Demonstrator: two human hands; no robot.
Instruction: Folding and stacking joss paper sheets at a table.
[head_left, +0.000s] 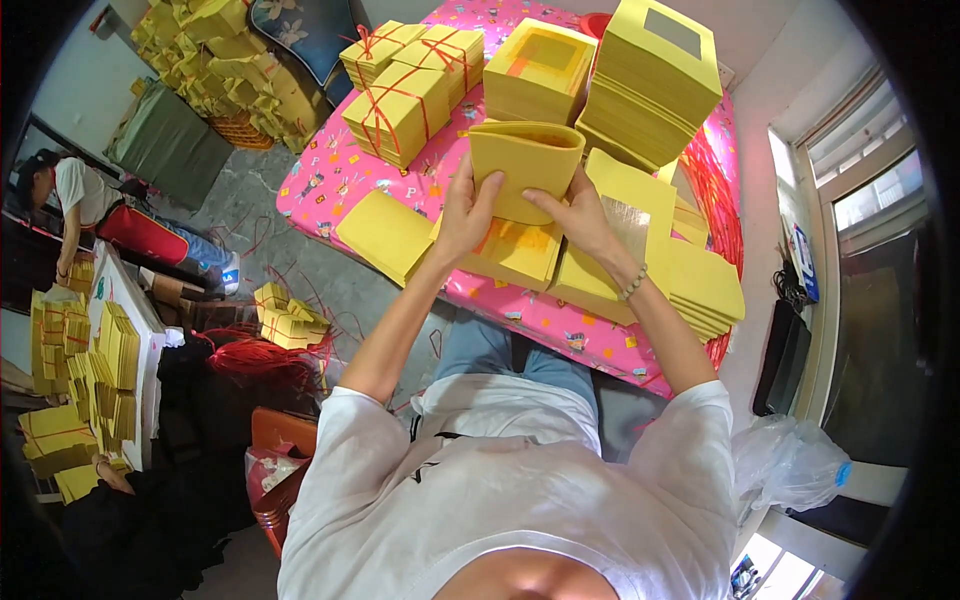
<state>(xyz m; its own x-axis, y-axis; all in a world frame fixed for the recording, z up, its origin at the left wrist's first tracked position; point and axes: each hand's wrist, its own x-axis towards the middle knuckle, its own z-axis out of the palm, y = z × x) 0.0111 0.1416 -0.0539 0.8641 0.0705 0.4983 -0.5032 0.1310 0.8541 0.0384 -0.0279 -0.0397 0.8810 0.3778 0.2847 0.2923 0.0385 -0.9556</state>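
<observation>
Between my two hands is a wad of yellow paper, bent over into a rounded fold and raised above the table. My left hand grips its left side, thumb on the near face. At the right edge, my right hand has its thumb on the same face and its fingers mostly hidden behind. Under the hands lies a stack of yellow paper with an orange patch. A stack with a shiny metallic patch is beside my right wrist. Flat yellow sheets lie left of my left forearm.
Tied yellow bundles and tall paper stacks stand on the pink-covered table. Red strips hang along its right side. On the left, a person bends near a white table with more bundles. A stack of stools stands behind my left.
</observation>
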